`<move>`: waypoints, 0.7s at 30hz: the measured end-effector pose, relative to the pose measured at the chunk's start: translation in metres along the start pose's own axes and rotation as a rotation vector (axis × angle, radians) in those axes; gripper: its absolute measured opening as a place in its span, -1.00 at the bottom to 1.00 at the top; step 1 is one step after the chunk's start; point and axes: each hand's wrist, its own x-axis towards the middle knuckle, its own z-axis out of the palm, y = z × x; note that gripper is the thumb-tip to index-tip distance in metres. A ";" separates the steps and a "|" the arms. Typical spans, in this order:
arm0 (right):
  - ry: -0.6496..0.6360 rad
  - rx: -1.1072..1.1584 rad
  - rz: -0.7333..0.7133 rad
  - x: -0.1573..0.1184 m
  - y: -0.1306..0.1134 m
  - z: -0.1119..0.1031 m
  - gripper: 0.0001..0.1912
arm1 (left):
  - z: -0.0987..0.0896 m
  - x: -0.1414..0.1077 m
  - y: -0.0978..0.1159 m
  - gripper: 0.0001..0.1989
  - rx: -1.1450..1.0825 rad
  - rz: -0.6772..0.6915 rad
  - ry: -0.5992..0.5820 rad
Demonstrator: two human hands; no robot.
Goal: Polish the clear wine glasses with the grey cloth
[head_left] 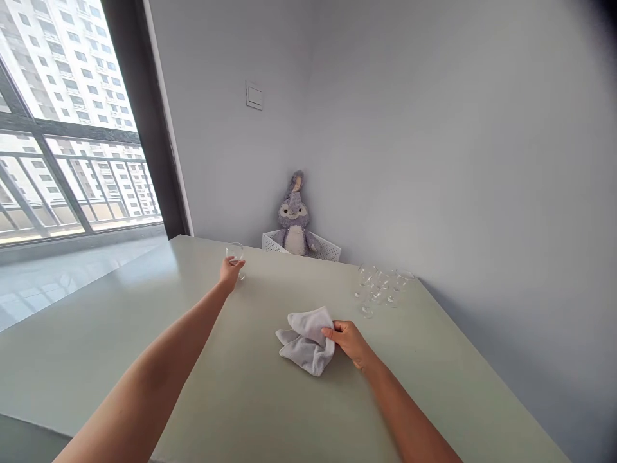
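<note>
Far out to the left, my left hand (232, 269) is closed round a clear stemmed glass (235, 250), whose bowl rises above the fingers. The glass is upright near the table's back edge; whether its foot rests on the table I cannot tell. Nearer to me, my right hand (348, 339) pinches the right side of a light grey cloth (308, 341) between thumb and fingers. The cloth is crumpled and folded over itself, just above or on the tabletop. Several clear stemmed glasses (380, 286) stand clustered at the back right, beyond my right hand.
The pale green table (241, 392) meets a grey wall on the right. Behind its back edge a purple plush rabbit (294, 222) sits in a white perforated basket (330, 249). A large window with a dark frame (144, 116) is at the left.
</note>
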 end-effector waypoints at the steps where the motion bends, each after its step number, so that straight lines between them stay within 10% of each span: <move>1: 0.048 0.092 -0.028 0.000 -0.001 0.001 -0.68 | 0.003 -0.006 0.000 -0.52 0.002 0.022 -0.024; 8: 0.380 0.592 -0.169 -0.011 -0.025 0.007 -0.68 | 0.038 -0.104 0.009 -0.53 0.070 0.248 -0.277; 12: 0.478 0.669 -0.209 -0.021 -0.038 0.013 -0.70 | 0.048 -0.166 0.009 -0.40 0.321 0.608 -0.426; 21: -0.160 0.261 -0.234 -0.038 -0.046 0.037 -0.52 | 0.043 -0.200 -0.010 -0.45 0.501 0.980 -0.376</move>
